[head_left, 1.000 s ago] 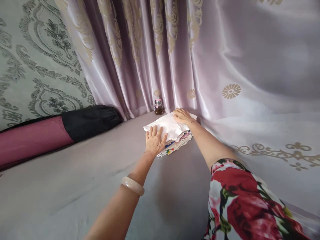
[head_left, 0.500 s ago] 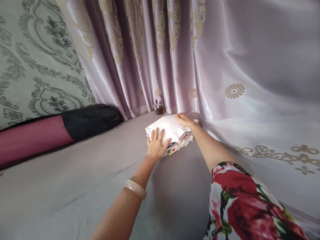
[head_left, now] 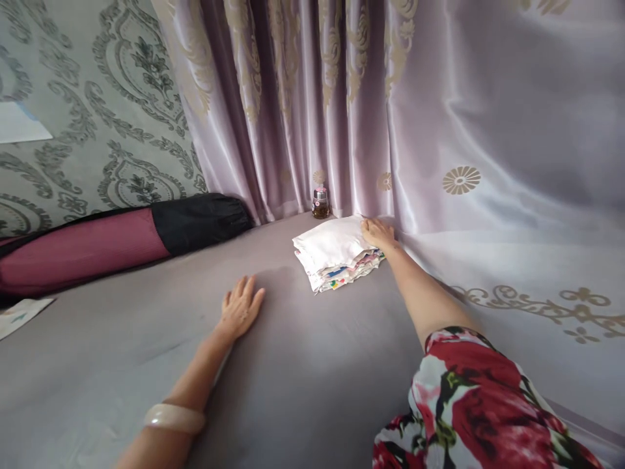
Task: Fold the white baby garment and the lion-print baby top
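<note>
A stack of folded white cloths [head_left: 333,255] with coloured edges lies on the grey bed sheet [head_left: 303,365] near the curtain. My right hand [head_left: 379,234] rests on the stack's far right corner, fingers laid flat on the cloth. Off to the left of the stack, my left hand [head_left: 240,306] lies flat on the sheet with fingers stretched out and holds nothing. A pale bangle [head_left: 174,417] circles my left wrist. My right arm wears a red floral sleeve [head_left: 469,404].
A small glass jar [head_left: 321,203] stands behind the stack at the curtain's foot. A maroon and black bolster [head_left: 117,238] lies along the patterned wall at left. Lilac curtains [head_left: 439,117] hang behind and drape over the right side. A paper [head_left: 17,314] lies at the far left.
My left hand has left the stack and moved left and nearer onto the bare sheet. My right hand slid to the stack's right corner. The view shifted a little.
</note>
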A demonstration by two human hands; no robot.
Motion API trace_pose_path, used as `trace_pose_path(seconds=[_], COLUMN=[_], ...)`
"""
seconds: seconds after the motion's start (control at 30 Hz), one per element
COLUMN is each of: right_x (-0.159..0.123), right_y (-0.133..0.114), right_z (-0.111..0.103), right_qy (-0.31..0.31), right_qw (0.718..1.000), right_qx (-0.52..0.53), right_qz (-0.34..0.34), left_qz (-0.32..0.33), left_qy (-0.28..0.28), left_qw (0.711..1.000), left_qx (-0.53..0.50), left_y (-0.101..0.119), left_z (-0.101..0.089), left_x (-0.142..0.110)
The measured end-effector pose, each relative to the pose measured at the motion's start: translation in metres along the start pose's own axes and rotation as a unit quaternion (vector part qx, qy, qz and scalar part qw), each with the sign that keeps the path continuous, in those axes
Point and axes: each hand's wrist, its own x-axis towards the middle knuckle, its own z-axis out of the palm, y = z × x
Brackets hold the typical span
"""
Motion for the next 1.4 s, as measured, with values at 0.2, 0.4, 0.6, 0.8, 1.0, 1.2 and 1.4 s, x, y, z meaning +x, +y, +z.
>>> trace_pose_path(seconds=[0.2,0.4,0.6,0.8,1.0,1.2,1.4], right_x=[-0.029,-0.046,-0.043,-0.044,-0.059,-0.064,-0.062], right_y=[-0.049,-0.062,-0.06,-0.088,-0.129,-0.129,-0.127], right_z=[0.003,0.024,0.021,0.004,0.009,0.032,0.036], right_qy=[0.012,0.005,-0.008,-0.014,-0.019,-0.031,-0.026], right_qw=[0.992,0.992,0.993,0.994,0.974,0.975,0.973], right_qx=[0.007,0.019,0.016,-0.04,-0.061,-0.076,-0.093], right_qz=[-0.126,-0.121,-0.116,-0.105,-0.216,-0.207,-0.208], left_qz=[-0.129,-0.187,-0.184,-0.168,-0.173,-0.172,-0.162], left_qy=[0.038,0.069,0.084,0.11,0.103,0.101,0.117], left_qw=[0.987,0.971,0.969,0.97,0.971,0.971,0.972], left_qx=[0.085,0.13,0.14,0.14,0.131,0.133,0.126], left_y=[-0.107,-0.155,-0.147,-0.142,-0.139,-0.139,-0.139], left_z=[-0.032,-0.047,-0.048,-0.05,-0.053,-0.052,-0.052], left_x=[-0.049,-0.082,-0.084,-0.087,-0.089,-0.089,-0.088])
